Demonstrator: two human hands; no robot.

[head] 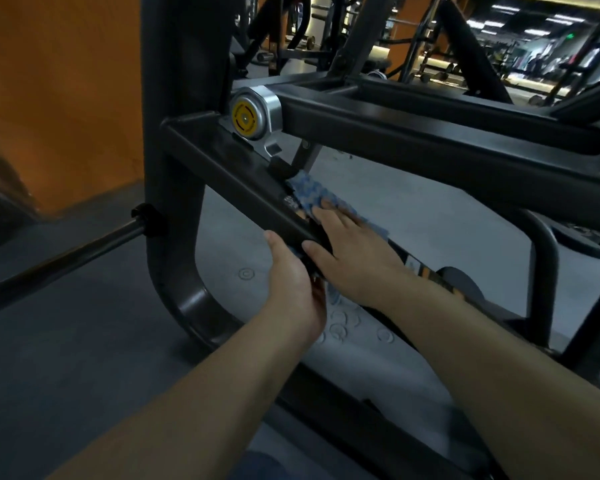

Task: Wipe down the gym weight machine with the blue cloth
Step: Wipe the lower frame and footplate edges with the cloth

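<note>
Head view: the right hand lies flat, fingers straight and close together, pressing the blue cloth onto a sloping black bar of the weight machine; the fingertips reach up the bar and cover the cloth's lower part, while its patterned upper end shows beyond them, just below a small black stop; a further scrap of cloth shows under the bar between the two wrists. The left hand grips the same bar from beneath, just beside the right hand; its thumb lies along the bar's near edge and its fingers curl out of sight behind it, so whether they also touch the cloth cannot be told. Up the bar sits a silver pivot housing with a yellow cap; from there a second black beam runs to the right. A thick curved upright stands to the left, with a thin dark rod jutting from it toward the left edge. An orange wall rises behind; a grey floor with raised round studs lies under the frame. More racks and bright ceiling lights show blurred at the top right.
</note>
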